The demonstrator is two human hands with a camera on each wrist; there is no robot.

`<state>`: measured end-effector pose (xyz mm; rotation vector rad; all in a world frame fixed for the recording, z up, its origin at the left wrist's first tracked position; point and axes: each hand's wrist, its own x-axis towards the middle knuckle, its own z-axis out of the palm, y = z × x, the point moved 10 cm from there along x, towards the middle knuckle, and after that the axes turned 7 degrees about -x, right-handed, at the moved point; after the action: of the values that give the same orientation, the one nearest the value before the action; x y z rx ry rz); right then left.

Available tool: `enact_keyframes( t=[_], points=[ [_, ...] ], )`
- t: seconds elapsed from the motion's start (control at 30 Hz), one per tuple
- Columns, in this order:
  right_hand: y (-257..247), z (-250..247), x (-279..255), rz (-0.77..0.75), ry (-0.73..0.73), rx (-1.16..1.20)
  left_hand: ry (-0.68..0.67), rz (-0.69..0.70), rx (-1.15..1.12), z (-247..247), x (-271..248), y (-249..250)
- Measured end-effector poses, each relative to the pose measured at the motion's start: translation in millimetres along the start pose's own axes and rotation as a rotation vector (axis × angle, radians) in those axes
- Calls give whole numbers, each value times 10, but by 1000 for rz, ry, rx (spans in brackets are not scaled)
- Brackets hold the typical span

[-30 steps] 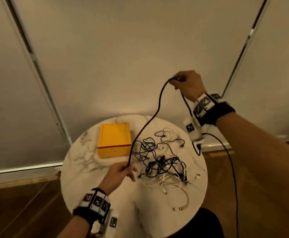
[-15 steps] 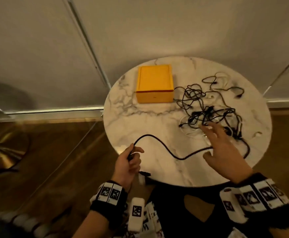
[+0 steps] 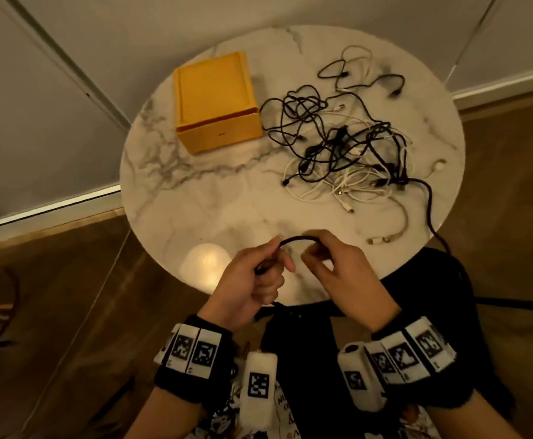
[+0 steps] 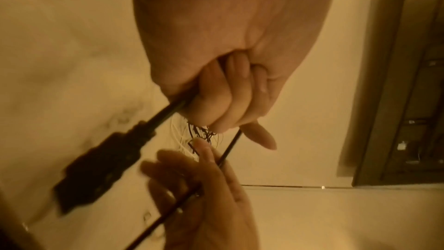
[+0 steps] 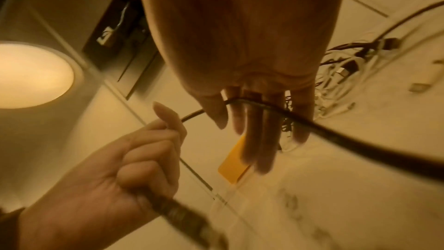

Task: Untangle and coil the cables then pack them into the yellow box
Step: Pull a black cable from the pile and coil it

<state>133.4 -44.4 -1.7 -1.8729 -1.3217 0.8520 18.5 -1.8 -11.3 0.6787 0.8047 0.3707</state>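
Observation:
A yellow box (image 3: 214, 90) stands closed at the back left of the round marble table (image 3: 195, 198). To its right lies a tangle of black and white cables (image 3: 344, 147). At the near edge, my left hand (image 3: 277, 261) grips a black cable (image 3: 298, 238) in a fist, its plug (image 4: 96, 174) sticking out below the fist. My right hand (image 3: 314, 255) pinches the same cable a short way along, so a small arc spans the two hands. In the right wrist view the cable (image 5: 336, 136) crosses under my thumb and runs off to the right.
The black cable's far part (image 3: 429, 210) drops over the table's right front edge. A white cable end with connectors (image 3: 382, 239) lies near that edge. A lamp's reflection (image 3: 208, 261) shines on the near tabletop. Wooden floor surrounds the table; a wall stands behind.
My right hand came down from high above the table and, after reaching out open, now pinches the black cable next to my left hand. Both hands moved to the near edge.

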Motion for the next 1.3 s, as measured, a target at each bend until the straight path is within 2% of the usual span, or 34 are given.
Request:
enact_keyframes(
  t=[0.07,0.13,0.23,0.37,0.43,0.5,0.57,0.67,0.77,0.87,1.0,1.13,1.23,1.3],
  points=[
    [175,-36,11,114,27,254,-83,45,-104,158,40,28],
    [310,-98,-16,215,63,404,-182,138,-114,269,50,83],
    [394,-189,-33,275,121,458,-296,208,-3,462,55,82],
    [446,24,-38,261,31,508,-482,180,-7,693,16,43],
    [435,105,-66,254,-31,448,-522,179,64,726,-13,49],
    [382,146,-114,237,-88,289,-451,225,142,689,21,138],
    [295,256,-178,160,-186,88,-307,303,178,554,82,286],
    [129,397,-324,35,-299,-136,-161,372,288,428,146,405],
    [-149,489,-458,-92,-378,-404,-36,378,319,335,160,365],
    [-424,474,-551,-223,-408,-592,-4,352,401,262,127,238],
    [-556,379,-491,-284,-439,-652,-13,347,547,191,68,128],
    [-631,187,-407,-315,-411,-673,-9,320,721,105,46,46],
    [-645,-24,-314,-378,-377,-577,-87,283,867,166,-2,-33],
    [-628,-323,-216,-405,-263,-439,-109,216,783,210,-59,-107]
  ],
)
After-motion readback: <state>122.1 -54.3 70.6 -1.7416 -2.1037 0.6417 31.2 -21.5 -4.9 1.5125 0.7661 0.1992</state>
